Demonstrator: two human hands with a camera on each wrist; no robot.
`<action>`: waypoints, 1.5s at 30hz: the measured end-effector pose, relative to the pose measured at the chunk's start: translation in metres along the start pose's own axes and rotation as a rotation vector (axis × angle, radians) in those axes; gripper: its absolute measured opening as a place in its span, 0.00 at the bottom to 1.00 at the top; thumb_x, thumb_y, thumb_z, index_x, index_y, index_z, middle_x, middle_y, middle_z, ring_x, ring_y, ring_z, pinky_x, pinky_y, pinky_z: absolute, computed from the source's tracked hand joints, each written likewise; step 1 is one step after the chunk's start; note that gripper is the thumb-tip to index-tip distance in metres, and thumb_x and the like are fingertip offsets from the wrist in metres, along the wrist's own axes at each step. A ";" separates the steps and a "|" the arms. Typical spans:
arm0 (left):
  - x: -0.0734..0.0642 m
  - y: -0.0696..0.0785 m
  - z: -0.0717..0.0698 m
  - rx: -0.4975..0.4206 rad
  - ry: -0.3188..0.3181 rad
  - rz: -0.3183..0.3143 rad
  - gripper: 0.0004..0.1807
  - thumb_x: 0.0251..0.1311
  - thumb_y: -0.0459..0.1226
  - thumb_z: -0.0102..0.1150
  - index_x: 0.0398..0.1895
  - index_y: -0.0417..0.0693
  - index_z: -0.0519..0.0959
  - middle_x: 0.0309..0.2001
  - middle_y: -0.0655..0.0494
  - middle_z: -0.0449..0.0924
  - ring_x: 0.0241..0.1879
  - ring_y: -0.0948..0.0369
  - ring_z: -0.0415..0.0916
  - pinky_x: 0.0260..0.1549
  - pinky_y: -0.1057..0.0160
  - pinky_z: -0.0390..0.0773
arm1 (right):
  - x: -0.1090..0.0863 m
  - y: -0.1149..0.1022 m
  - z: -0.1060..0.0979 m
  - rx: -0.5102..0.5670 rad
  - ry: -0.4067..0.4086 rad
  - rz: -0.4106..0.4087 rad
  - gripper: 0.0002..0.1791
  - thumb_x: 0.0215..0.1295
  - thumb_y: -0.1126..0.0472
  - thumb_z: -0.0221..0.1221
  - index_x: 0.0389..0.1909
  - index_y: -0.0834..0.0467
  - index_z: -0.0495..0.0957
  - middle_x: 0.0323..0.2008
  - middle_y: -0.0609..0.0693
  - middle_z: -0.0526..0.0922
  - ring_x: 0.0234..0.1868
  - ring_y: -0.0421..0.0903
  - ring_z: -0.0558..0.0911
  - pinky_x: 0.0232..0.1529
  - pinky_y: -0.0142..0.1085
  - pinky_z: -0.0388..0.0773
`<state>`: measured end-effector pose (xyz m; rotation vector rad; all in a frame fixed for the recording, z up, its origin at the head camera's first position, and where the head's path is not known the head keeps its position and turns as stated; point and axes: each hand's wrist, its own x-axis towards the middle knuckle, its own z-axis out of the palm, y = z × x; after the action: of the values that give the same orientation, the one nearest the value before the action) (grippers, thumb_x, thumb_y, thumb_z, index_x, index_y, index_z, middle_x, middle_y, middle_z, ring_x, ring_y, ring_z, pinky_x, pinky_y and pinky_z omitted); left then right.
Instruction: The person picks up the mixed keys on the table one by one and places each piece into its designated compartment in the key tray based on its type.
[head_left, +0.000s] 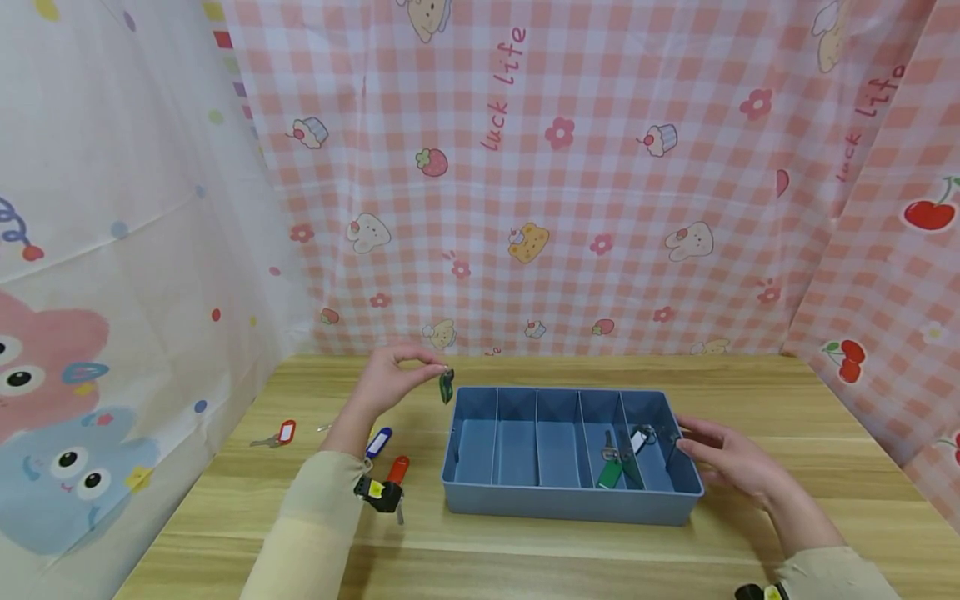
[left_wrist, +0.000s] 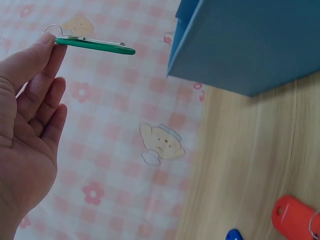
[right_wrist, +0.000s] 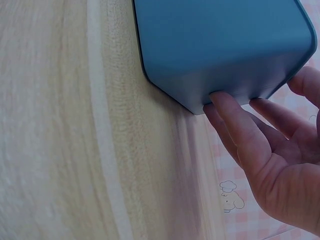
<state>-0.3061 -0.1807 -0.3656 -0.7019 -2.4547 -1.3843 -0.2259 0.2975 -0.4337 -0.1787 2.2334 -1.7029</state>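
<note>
Thumb and forefinger of my left hand (head_left: 393, 379) pinch the ring of a key with a green tag (left_wrist: 95, 46). The key hangs in the air just left of the blue divided box (head_left: 573, 504). My right hand (head_left: 731, 458) holds the box's right end, thumb at the rim and fingertips against the outer wall in the right wrist view. Inside the box, a key with a green tag (head_left: 610, 475) lies in the second compartment from the right. A white-tagged key ring (head_left: 640, 440) is in the rightmost one.
Left of the box on the wooden table lie a blue key tag (head_left: 379, 442), a red key tag (head_left: 397, 470) partly behind the left wrist camera, and a red-framed tag (head_left: 287, 432) with a key. A patterned cloth (head_left: 555, 275) hangs behind the table.
</note>
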 end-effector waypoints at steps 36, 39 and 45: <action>0.001 0.037 0.057 -0.059 -0.057 0.110 0.02 0.59 0.35 0.70 0.33 0.47 0.89 0.37 0.60 0.83 0.45 0.58 0.75 0.51 0.46 0.73 | 0.001 0.004 -0.002 0.023 -0.006 -0.005 0.38 0.77 0.59 0.52 0.73 0.75 0.45 0.68 0.79 0.53 0.62 0.57 0.72 0.51 0.46 0.79; 0.001 0.038 0.062 -0.062 -0.065 0.111 0.02 0.59 0.36 0.70 0.33 0.47 0.89 0.36 0.62 0.84 0.45 0.59 0.76 0.51 0.48 0.73 | 0.001 0.004 -0.002 0.020 -0.003 0.005 0.38 0.76 0.58 0.52 0.74 0.75 0.45 0.69 0.79 0.53 0.62 0.58 0.72 0.51 0.46 0.79; 0.001 0.041 0.073 -0.071 -0.100 0.087 0.02 0.60 0.36 0.69 0.33 0.49 0.89 0.37 0.62 0.84 0.46 0.60 0.76 0.51 0.52 0.75 | 0.001 0.003 -0.002 0.015 0.005 0.012 0.38 0.76 0.58 0.53 0.74 0.74 0.45 0.69 0.78 0.53 0.62 0.57 0.73 0.51 0.45 0.79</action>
<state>-0.2834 -0.1006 -0.3729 -0.9045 -2.4277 -1.4426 -0.2272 0.2995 -0.4367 -0.1575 2.2206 -1.7152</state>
